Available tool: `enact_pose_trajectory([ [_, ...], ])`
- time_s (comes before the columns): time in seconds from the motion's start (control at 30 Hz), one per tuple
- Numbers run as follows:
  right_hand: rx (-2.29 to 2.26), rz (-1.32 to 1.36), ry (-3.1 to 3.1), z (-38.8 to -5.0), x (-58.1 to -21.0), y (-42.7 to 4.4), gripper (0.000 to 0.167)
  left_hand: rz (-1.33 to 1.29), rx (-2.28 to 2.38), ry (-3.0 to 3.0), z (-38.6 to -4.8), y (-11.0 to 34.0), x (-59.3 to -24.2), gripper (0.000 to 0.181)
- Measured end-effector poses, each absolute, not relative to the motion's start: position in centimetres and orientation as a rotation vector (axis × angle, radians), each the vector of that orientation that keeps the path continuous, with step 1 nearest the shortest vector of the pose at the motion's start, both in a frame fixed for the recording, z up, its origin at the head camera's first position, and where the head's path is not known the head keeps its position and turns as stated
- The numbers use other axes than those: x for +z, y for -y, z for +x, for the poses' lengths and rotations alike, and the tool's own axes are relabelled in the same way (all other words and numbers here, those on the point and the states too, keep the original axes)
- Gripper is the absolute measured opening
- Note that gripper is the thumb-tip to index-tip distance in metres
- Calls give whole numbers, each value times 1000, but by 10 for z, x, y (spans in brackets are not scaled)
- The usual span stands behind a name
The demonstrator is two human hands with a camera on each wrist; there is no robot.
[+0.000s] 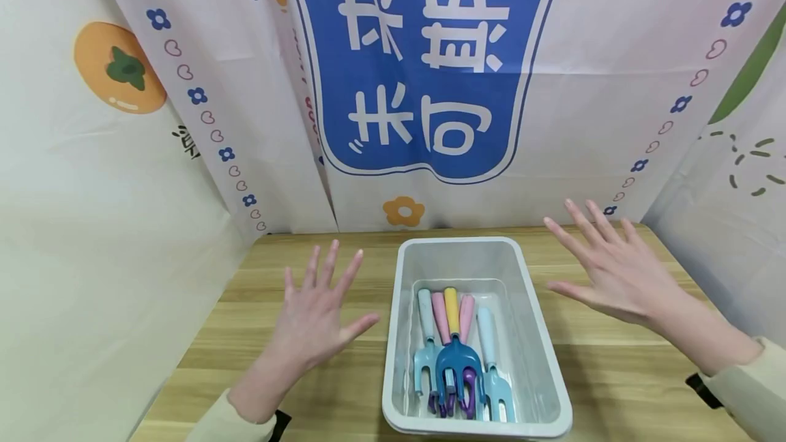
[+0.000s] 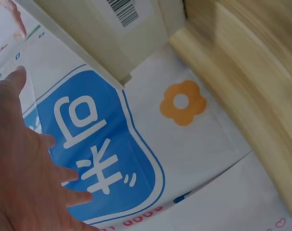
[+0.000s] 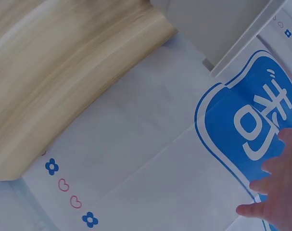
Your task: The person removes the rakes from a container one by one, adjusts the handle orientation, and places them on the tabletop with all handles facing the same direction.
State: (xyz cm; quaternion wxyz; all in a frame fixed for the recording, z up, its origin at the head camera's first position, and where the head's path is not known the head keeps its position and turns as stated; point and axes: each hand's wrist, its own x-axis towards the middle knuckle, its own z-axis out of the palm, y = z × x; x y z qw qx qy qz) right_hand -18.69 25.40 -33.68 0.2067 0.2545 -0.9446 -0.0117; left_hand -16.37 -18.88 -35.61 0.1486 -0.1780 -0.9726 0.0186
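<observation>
My left hand hovers to the left of a pale grey plastic bin, fingers spread and holding nothing. On the bin's other side my right hand is raised, its fingers also spread and holding nothing. Inside the bin lie several small garden hand forks. A dark blue fork with a yellow handle lies on top. Light blue forks flank it on both sides. Two pink handles show behind, and purple tool heads are partly hidden beneath the blue fork.
The bin stands on a wood-grain table. A white printed curtain with a blue sign panel hangs along the table's back edge. White cloth also borders the left and right sides. A barcode label shows on the bin's outer wall.
</observation>
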Motion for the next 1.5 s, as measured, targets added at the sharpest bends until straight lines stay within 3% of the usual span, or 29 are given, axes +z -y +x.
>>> enact_pose_trajectory([
  [0.4,31,947,2685,-207,-318,-220,87,-585,-132,2824,-160,179,-374,94],
  [0.93,260,1261,2834,-232,-323,-188,81,-714,-573,2984,-157,163,-383,100],
  [1.5,617,1470,3172,-263,-345,-145,81,-981,-1405,2910,-164,162,-419,82],
])
